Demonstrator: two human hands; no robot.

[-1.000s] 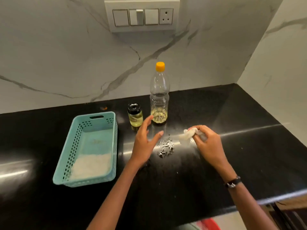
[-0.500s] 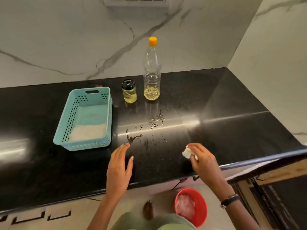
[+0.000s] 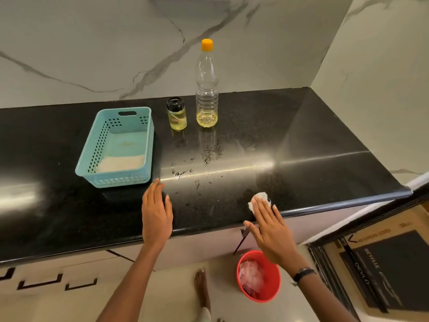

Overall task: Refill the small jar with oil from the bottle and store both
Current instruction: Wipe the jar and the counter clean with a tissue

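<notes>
A small glass jar (image 3: 177, 115) with a black lid holds yellow oil and stands at the back of the black countertop (image 3: 320, 159). Right of it stands a clear plastic bottle (image 3: 207, 89) with an orange cap and a little oil at its bottom. Both are capped and upright. My left hand (image 3: 156, 214) lies flat on the counter near its front edge, holding nothing. My right hand (image 3: 270, 228) is flat too, its fingertips resting on a crumpled white tissue (image 3: 261, 197) at the counter's front edge. Both hands are well in front of the jar and bottle.
A teal perforated basket (image 3: 88, 156) sits left of the jar. Oil droplets and smears (image 3: 212, 152) mark the counter in front of the bottle. On the floor below stands a red bucket (image 3: 270, 292) with crumpled material inside. A cardboard box (image 3: 383, 263) lies at lower right.
Both hands drew back from the bottle to the counter's front edge. The right hand, earlier pinching the tissue, now lies flat on it. The view tilted down, showing the floor and bucket.
</notes>
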